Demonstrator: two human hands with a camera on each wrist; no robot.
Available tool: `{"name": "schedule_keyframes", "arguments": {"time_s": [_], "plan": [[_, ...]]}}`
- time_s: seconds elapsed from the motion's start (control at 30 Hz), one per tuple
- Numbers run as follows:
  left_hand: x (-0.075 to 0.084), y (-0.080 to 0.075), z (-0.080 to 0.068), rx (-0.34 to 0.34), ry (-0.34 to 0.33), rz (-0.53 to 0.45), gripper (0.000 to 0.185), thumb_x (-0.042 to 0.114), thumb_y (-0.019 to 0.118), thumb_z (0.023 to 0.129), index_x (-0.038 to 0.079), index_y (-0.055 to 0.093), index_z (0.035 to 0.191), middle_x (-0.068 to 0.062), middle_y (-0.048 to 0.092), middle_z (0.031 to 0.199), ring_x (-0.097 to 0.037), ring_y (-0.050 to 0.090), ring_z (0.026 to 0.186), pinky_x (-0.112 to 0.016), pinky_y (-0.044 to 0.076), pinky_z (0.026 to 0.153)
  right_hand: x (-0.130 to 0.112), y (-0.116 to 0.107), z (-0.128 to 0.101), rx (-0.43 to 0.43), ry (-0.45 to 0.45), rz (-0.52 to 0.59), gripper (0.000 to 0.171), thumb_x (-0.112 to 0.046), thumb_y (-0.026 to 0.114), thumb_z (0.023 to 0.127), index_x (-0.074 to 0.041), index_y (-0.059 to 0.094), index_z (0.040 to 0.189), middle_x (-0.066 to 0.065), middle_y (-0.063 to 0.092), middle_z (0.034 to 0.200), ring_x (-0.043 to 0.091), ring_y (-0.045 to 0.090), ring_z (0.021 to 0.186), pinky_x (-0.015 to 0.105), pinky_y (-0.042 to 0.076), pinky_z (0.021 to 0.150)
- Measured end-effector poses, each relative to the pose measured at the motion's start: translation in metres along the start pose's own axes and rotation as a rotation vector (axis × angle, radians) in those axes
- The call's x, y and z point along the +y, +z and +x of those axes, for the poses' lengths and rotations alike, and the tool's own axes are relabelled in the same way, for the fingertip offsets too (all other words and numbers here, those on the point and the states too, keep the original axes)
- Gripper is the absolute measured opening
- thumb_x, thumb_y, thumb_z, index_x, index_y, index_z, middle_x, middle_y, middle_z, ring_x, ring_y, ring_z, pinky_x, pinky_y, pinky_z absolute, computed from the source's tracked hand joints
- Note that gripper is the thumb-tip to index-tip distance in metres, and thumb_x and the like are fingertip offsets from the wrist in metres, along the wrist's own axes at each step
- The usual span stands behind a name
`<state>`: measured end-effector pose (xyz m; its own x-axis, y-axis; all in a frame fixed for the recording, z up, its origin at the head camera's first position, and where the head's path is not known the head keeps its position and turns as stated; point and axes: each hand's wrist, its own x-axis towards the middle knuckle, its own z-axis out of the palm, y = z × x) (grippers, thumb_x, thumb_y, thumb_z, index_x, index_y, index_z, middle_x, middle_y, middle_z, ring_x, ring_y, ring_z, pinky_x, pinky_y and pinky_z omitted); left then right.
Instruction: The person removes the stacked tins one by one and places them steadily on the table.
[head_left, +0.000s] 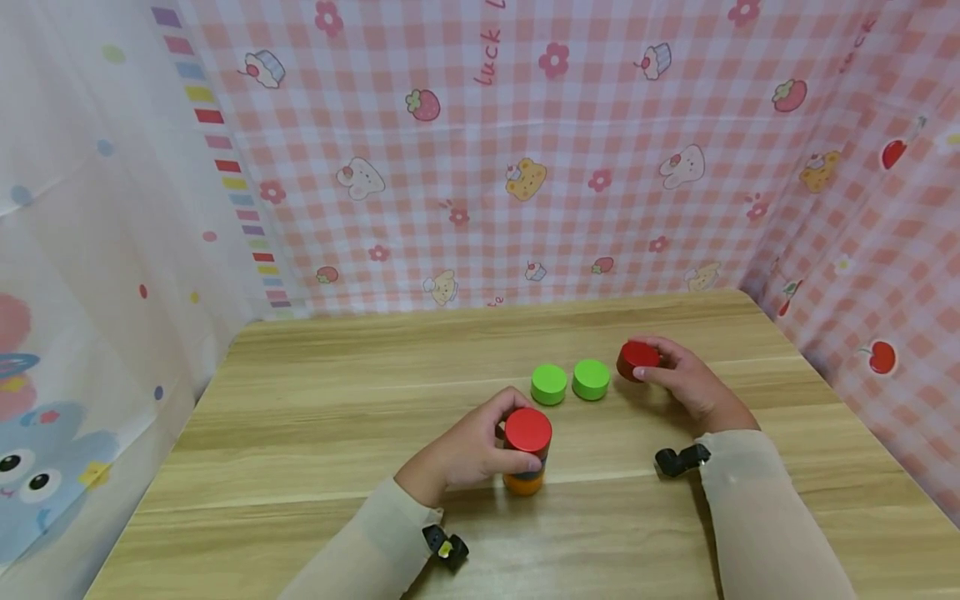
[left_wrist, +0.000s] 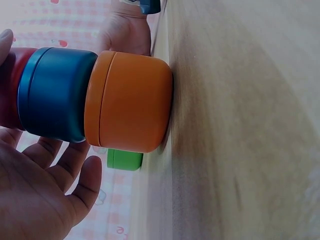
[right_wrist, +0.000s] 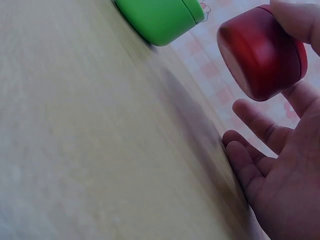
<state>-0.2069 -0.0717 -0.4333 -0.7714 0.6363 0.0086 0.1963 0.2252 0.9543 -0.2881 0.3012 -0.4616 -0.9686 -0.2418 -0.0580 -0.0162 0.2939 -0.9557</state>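
Note:
A stack of small round lidded tins stands in front of me: an orange tin at the bottom, a blue tin in the middle, a red tin on top. My left hand curls around the top of this stack, thumb and fingers gripping the red tin. Farther right, my right hand pinches another red tin between thumb and fingers. In the right wrist view a gap shows between that tin's base and the table, while the lower fingers spread beneath it.
Two green tins sit side by side on the wooden table, between the stack and the right hand. A pink checked cloth hangs behind the table's back edge, with more cloth at both sides.

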Motion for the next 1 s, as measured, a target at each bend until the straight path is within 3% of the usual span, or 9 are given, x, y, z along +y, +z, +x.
{"name": "schedule_keyframes", "arguments": {"time_s": [0.13, 0.37, 0.7, 1.0], "plan": [[0.0004, -0.0004, -0.0001, -0.001, 0.003, 0.000, 0.048, 0.018, 0.084, 0.089, 0.019, 0.055, 0.126, 0.003, 0.067, 0.122, -0.018, 0.062, 0.114, -0.033, 0.056, 0.098, -0.0001, 0.0018, 0.0018, 0.006, -0.007, -0.030, 0.061, -0.019, 0.073, 0.100, -0.003, 0.047, 0.152, -0.001, 0.059, 0.132, 0.009, 0.053, 0.118, 0.032, 0.036, 0.104], [-0.0013, -0.0010, 0.0002, 0.002, 0.008, 0.005, 0.048, 0.018, 0.085, 0.089, 0.019, 0.055, 0.126, 0.002, 0.067, 0.122, -0.019, 0.062, 0.113, -0.037, 0.055, 0.098, 0.0004, 0.0030, 0.0047, -0.021, -0.008, -0.109, 0.065, -0.017, 0.073, 0.099, -0.002, 0.045, 0.155, 0.024, 0.054, 0.146, 0.014, 0.052, 0.119, 0.035, 0.038, 0.104], [-0.0009, -0.0009, 0.0002, -0.002, 0.007, 0.004, 0.049, 0.017, 0.085, 0.089, 0.019, 0.055, 0.126, 0.003, 0.067, 0.122, -0.019, 0.062, 0.114, -0.034, 0.056, 0.097, 0.0024, 0.0047, 0.0062, -0.019, 0.017, -0.185, 0.065, -0.019, 0.076, 0.098, -0.003, 0.047, 0.154, 0.024, 0.054, 0.150, 0.034, 0.050, 0.134, 0.037, 0.040, 0.108], [0.0005, -0.0002, -0.0001, -0.003, -0.004, 0.000, 0.049, 0.016, 0.085, 0.088, 0.019, 0.055, 0.126, 0.003, 0.067, 0.122, -0.018, 0.062, 0.115, -0.036, 0.056, 0.098, 0.0040, 0.0057, 0.0063, -0.010, 0.030, -0.217, 0.065, -0.013, 0.076, 0.094, 0.000, 0.049, 0.152, 0.027, 0.056, 0.147, 0.037, 0.054, 0.130, 0.039, 0.041, 0.105]]}}
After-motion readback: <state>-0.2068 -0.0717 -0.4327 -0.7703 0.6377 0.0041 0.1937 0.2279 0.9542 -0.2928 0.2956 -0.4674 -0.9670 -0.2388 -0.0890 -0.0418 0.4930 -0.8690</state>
